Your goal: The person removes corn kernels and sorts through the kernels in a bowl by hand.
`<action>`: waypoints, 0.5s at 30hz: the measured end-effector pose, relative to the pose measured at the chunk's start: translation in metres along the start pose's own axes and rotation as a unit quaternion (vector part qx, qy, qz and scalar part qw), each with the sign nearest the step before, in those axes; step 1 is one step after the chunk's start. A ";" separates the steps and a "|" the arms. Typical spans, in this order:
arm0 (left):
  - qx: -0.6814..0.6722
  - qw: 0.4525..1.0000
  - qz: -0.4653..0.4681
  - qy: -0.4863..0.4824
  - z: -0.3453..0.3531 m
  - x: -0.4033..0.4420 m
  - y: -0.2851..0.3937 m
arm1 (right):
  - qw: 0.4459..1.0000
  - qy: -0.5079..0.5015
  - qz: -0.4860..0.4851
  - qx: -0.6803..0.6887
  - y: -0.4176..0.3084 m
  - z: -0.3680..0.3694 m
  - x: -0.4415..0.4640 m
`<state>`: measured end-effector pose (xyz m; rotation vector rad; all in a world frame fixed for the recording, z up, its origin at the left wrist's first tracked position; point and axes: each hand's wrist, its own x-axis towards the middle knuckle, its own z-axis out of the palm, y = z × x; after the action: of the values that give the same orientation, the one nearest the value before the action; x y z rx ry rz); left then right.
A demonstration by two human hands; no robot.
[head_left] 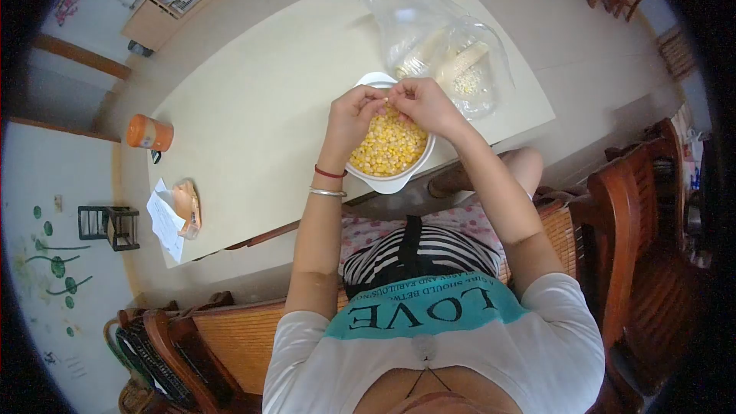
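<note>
A white bowl (pixel 377 78) with tab handles stands near the front edge of the table, filled with loose yellow corn kernels (pixel 387 149). Over its far side, my left hand (pixel 354 113) and my right hand (pixel 426 104) meet with fingertips pinched close together. Whatever is between the fingers is too small and too covered to make out; yellow shows just below them. Beyond my right hand, a clear plastic bag (pixel 399 8) lies open, with pale corn cobs (pixel 464 60) and some loose bits in it.
On the left of the cream table (pixel 261 107) stand an orange canister (pixel 150 133) and an orange-toned package (pixel 186 211) beside white papers (pixel 164 218). A wooden bench (pixel 245 337) is behind me, a wooden chair (pixel 625 238) to the right. A shelf unit (pixel 172 0) stands past the far left.
</note>
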<state>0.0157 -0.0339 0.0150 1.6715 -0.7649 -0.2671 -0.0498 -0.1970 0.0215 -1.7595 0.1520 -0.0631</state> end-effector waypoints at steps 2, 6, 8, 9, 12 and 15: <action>-0.001 1.000 0.002 -0.003 -0.001 0.000 0.000 | 1.000 -0.011 0.005 0.007 -0.005 -0.001 -0.001; 0.013 1.000 0.005 -0.013 -0.001 0.000 0.002 | 0.999 -0.030 0.009 -0.014 -0.009 -0.004 0.000; 0.015 1.000 0.004 -0.017 -0.001 0.000 0.001 | 0.999 -0.028 -0.001 -0.031 -0.003 -0.003 0.002; 0.010 1.000 0.005 -0.018 -0.001 0.000 -0.001 | 0.999 -0.024 -0.014 -0.045 0.001 -0.003 0.004; 0.007 1.000 0.001 -0.019 0.000 0.000 -0.001 | 0.996 -0.014 -0.042 -0.081 0.007 -0.002 0.005; 0.005 1.000 0.005 -0.010 0.000 0.000 -0.003 | 0.996 -0.006 -0.046 -0.081 0.004 0.000 0.003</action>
<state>0.0165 -0.0339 0.0125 1.6759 -0.7908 -0.2740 -0.0470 -0.1986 0.0171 -1.9283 0.0686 -0.1086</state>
